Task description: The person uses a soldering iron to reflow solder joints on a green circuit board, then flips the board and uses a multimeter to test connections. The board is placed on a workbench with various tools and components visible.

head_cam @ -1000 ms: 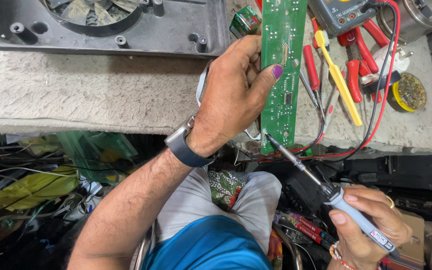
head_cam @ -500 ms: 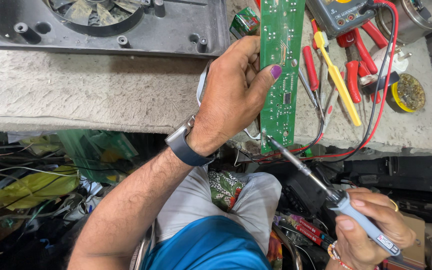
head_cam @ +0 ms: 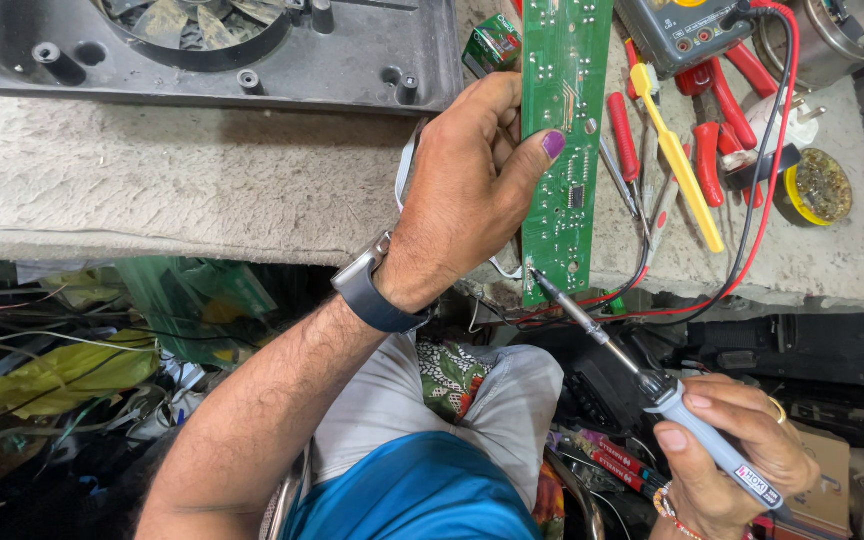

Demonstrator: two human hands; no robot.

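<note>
Your left hand (head_cam: 472, 190) grips one long green circuit board (head_cam: 564, 140) upright over the worktop's (head_cam: 152, 190) front edge, thumb across its face. Your right hand (head_cam: 727, 455) is closed on one soldering iron (head_cam: 652, 385), its tip touching the board's lower left corner. Open room lies left; red-handled tools (head_cam: 712, 130) crowd the right.

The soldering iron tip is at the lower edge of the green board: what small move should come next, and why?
Probably hold the soldering iron tip steady on that spot. Its tip appears to meet the lower left corner of the green circuit board, which the left hand grips flat on the bench, while the right hand holds the handle.
</note>
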